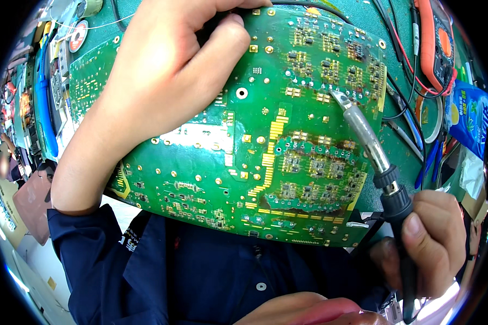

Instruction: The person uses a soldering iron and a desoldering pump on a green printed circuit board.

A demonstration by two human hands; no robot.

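A large green circuit board (255,108), densely set with small components and gold pads, is tilted before me. My left hand (181,59) reaches across it from the left and grips its far edge, the thumb bent and the other fingers partly hidden. In my right hand (436,241), the fingers are closed around the black handle of a soldering iron (367,135). The iron's bevelled tip is at a row of solder joints on the board's upper right, touching or very close to it.
Behind the board lies a green mat (358,12). An orange multimeter (438,43) with red and black leads is at the far right, above a blue packet (469,116). Pliers with blue handles (431,162) lie nearby. A solder reel (78,36) is at the far left.
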